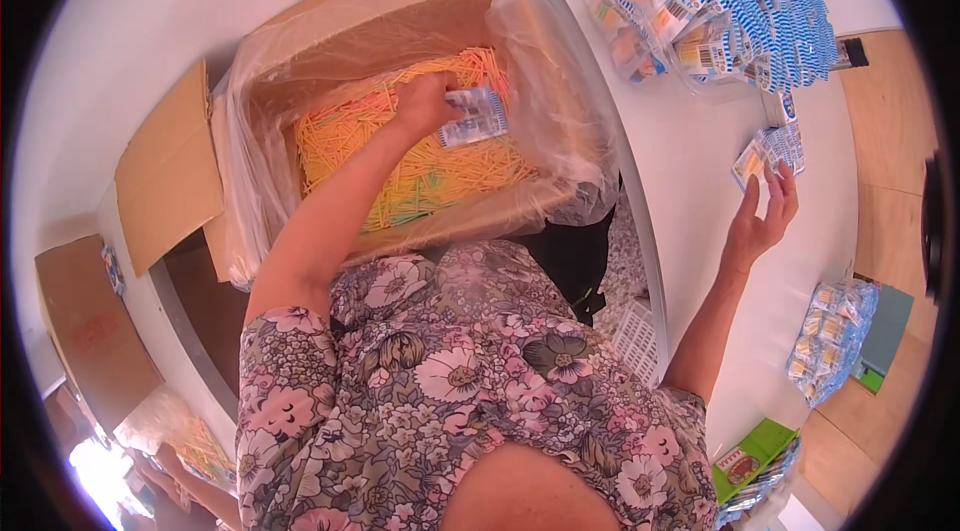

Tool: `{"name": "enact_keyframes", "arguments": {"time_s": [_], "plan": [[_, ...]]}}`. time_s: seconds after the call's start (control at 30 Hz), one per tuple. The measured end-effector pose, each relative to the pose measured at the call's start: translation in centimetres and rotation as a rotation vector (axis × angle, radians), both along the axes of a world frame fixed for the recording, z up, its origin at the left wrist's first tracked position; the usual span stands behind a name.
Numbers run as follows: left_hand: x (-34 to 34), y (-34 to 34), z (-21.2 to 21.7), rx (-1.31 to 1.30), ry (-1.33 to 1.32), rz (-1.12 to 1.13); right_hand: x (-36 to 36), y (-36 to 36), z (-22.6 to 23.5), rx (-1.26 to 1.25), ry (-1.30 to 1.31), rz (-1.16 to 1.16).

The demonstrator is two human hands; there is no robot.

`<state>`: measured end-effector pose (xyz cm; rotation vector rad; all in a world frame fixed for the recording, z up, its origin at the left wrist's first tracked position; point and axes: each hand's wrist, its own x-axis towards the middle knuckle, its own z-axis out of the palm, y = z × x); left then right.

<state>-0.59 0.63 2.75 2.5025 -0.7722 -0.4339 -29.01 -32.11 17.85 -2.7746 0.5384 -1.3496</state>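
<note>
My left hand (428, 106) reaches into a cardboard box lined with clear plastic (570, 146). Between its fingers is a small clear plastic packet (474, 118) with blue and white edging. Just beneath lie many thin coloured sticks (355, 151), mostly yellow and orange, with pink and green among them. Over the white table my right hand (762, 223) is open, its fingers stretched out. Its fingertips are at the lower edge of another blue-and-white packet (785, 147) lying there; whether they press on it I cannot tell.
A large heap of similar packets (740, 1) stands at the table's far end. Along the right side are a bagged bundle of packets (830, 341) and a green carton (752, 456). A cardboard flap (165, 176) juts out left. Another person's hands (165, 476) show at lower left.
</note>
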Motion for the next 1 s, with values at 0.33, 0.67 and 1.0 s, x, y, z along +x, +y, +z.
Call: {"name": "enact_keyframes", "arguments": {"time_s": [0.33, 0.67, 1.0], "plan": [[-0.4, 1.4, 5.4, -0.668, 0.751, -0.096, 11.0, 16.8, 0.8, 0.463, 0.310, 0.703], [-0.9, -0.2, -0.3, -0.007, -0.111, -0.157, 14.6, 17.6, 0.2, 0.318, 0.502, 0.608], [1.8, -0.1, 0.9, -0.281, 0.203, -0.259, 18.4, 19.2, -1.2, 0.247, 0.637, 0.595]]}}
